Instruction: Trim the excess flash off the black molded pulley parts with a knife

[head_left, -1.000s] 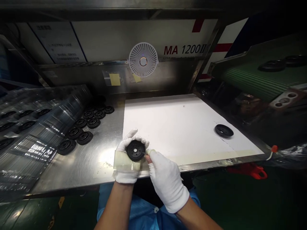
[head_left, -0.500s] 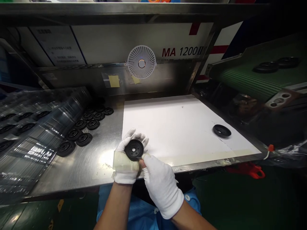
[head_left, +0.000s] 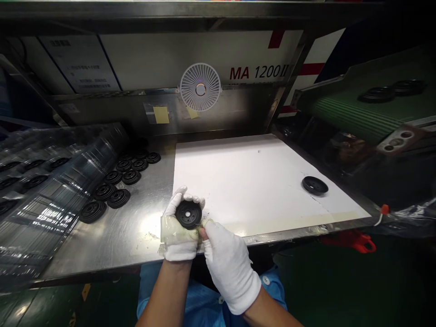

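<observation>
My left hand [head_left: 179, 234], in a white glove wrapped with translucent tape, cradles a black grooved rubber disc [head_left: 188, 214] with a central hole. My right hand [head_left: 227, 263], also white-gloved, pinches at the disc's lower right rim. Anything thin between those fingertips is too small to tell. A second black disc [head_left: 315, 185] lies on a white sheet [head_left: 245, 181], well to the right of my hands. Several more black discs [head_left: 118, 198] stand in rows on the bare steel bench [head_left: 112, 240] to the left of my left hand.
Stacked clear plastic trays [head_left: 51, 195] with black discs lie at the left. A white fan [head_left: 200, 87] stands behind the bench. A green ribbed belt [head_left: 357, 106] carries black discs at the upper right. A red handle [head_left: 350, 241] shows below the bench edge.
Both hands have shifted slightly left, with the disc still in my left hand. My right fingertips stay at its rim.
</observation>
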A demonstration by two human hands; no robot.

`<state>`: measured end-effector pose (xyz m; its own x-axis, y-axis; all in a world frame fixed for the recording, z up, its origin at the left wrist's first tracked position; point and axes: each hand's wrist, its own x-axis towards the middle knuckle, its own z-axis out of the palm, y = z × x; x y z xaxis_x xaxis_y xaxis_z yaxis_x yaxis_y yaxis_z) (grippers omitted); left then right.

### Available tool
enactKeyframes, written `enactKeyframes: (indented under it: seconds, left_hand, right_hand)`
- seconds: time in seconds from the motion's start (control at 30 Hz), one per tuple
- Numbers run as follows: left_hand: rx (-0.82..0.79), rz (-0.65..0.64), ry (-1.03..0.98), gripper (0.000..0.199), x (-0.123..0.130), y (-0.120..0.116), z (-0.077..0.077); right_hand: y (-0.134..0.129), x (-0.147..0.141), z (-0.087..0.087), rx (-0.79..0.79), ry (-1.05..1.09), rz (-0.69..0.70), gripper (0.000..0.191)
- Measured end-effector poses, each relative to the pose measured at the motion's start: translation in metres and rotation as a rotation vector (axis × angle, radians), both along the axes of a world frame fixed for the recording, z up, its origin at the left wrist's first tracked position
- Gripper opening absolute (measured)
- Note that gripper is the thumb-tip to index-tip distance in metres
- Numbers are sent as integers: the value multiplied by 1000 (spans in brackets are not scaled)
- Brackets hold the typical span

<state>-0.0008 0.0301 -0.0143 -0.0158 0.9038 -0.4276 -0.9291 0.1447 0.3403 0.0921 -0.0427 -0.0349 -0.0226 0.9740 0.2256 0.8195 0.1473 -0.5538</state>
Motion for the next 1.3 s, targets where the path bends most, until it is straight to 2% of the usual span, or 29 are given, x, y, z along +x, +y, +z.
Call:
enactKeyframes:
  seconds: [0.27, 0.83, 1.13, 1.3]
  left_hand:
    - [42, 74, 7, 11, 2, 0, -4]
    - [85, 101, 106, 12, 12, 0, -3]
    - [210, 38, 73, 10, 21, 2, 8]
    - [214, -42, 40, 10, 32, 3, 14]
  right_hand:
    - [-1, -1, 0, -47, 26, -2, 22]
    - [-6, 4, 2, -57, 115, 2, 22]
    - [-1, 30, 12, -45, 348, -81, 26]
    - [4, 47, 10, -72, 580, -67, 33]
